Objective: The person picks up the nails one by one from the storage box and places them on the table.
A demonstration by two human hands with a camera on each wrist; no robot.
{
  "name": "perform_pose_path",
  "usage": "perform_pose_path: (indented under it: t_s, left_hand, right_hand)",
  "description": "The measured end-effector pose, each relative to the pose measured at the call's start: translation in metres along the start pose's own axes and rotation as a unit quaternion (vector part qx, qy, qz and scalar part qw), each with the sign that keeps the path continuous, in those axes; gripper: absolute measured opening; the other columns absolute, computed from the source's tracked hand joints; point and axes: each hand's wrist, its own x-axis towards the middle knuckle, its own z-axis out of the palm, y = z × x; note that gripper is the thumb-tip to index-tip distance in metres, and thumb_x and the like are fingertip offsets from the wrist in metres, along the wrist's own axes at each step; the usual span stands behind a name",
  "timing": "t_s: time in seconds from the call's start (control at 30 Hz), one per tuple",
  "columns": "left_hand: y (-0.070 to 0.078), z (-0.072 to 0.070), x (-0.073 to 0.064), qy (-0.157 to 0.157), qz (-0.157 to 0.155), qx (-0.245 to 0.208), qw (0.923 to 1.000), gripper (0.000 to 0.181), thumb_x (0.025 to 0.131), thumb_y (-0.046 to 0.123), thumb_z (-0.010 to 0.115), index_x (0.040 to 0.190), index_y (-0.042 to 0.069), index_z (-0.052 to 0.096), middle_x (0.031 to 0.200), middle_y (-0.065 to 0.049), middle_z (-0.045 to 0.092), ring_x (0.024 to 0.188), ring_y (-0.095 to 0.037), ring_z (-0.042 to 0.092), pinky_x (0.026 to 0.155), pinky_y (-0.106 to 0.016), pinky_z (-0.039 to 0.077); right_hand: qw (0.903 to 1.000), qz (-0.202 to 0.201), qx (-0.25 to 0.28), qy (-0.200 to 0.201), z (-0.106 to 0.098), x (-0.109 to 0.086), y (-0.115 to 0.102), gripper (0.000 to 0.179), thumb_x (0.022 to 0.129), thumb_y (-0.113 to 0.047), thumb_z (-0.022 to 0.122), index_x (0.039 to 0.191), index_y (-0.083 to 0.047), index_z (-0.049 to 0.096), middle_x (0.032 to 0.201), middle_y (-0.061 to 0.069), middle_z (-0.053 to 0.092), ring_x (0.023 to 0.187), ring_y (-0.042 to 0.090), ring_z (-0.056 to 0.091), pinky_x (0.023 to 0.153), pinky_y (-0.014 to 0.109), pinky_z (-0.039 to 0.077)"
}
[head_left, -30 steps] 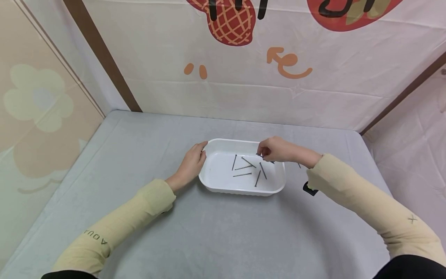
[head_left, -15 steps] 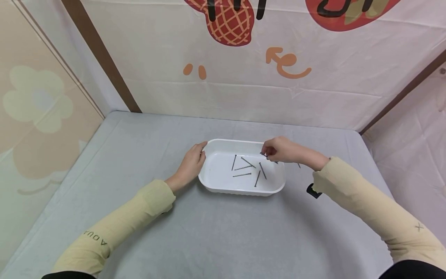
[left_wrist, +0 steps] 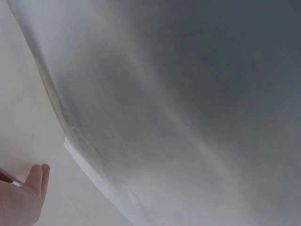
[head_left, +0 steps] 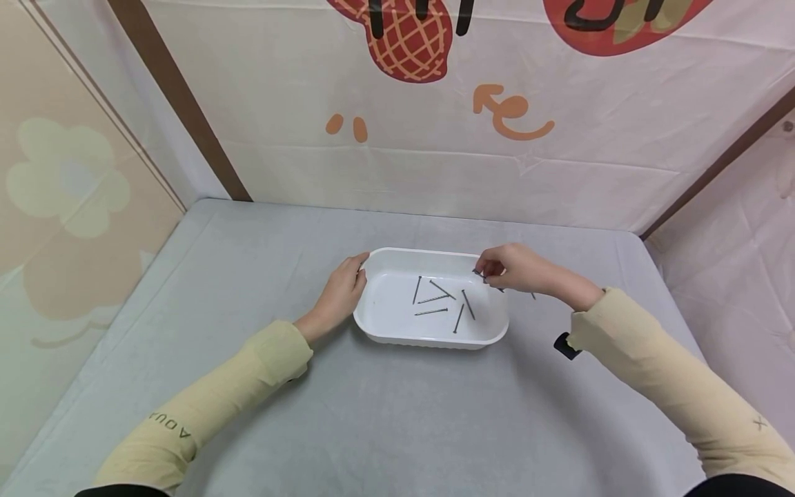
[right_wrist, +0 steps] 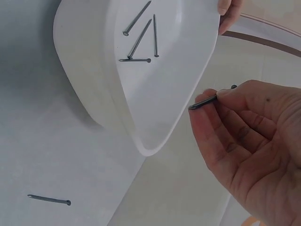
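Left hand [head_left: 334, 295] grips the left end of a white tray [head_left: 391, 326], fingers and thumb at the rim near the far left corner; only part of this hand shows low in the left wrist view. Right hand [head_left: 520, 268] is at the tray's far right corner, thumb and fingertips pinching one dark held nail [right_wrist: 203, 101], both its ends sticking out of the pinch; right wrist view shows that nail apart from the rim, remaining fingers bent, palm bare. Tray sits upright on the grey table cover [head_left: 397, 414], six loose nails [head_left: 431, 312] lying flat inside at mixed angles, middle to right part of the floor, some crossing or touching. One more stray nail [right_wrist: 49, 199] lies on the cover outside the tray, off its right end, partly hidden by the right arm in the head view. Both arms in cream sleeves [head_left: 230, 376], lettering on the left one, small black object [head_left: 566, 346] under the right cuff. Behind the table, pale backdrop [head_left: 279, 90] with red and orange prints; flower-patterned panel [head_left: 62, 207] at left
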Motion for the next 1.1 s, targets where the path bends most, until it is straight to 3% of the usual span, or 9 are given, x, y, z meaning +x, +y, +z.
perform_pose_path:
  t_s: [0.5,0.93,1.1]
  left_hand:
    - [0.0,0.001,0.0,0.002,-0.002,0.003,1.0,0.039,0.096,0.008,0.036,0.132,-0.005,0.039,0.121,-0.02,0.05,0.109,-0.027,0.051,0.089,-0.036,0.046]
    - [-0.001,0.001,0.0,0.002,-0.002,-0.002,1.0,0.039,0.095,0.006,0.037,0.133,-0.005,0.039,0.122,-0.021,0.05,0.111,-0.028,0.05,0.089,-0.037,0.046]
    - [0.0,0.0,0.0,0.001,-0.001,-0.001,1.0,0.039,0.095,0.006,0.037,0.133,-0.005,0.039,0.122,-0.021,0.05,0.111,-0.028,0.05,0.09,-0.037,0.045]
  right_hand:
    - [0.9998,0.004,0.002,0.017,-0.002,-0.012,0.01,0.018,0.081,0.002,0.06,0.098,0.0,0.063,0.084,0.006,0.065,0.078,0.017,0.06,0.062,0.026,0.05]
    - [0.9991,0.019,0.023,0.03,-0.001,-0.025,0.017,0.018,0.081,0.001,0.06,0.099,0.0,0.063,0.084,0.011,0.064,0.071,0.015,0.057,0.053,0.026,0.048]
    - [0.9987,0.014,0.027,0.039,0.0,-0.031,0.022,0.017,0.081,0.002,0.06,0.098,0.002,0.062,0.081,0.007,0.063,0.07,0.015,0.057,0.055,0.026,0.048]
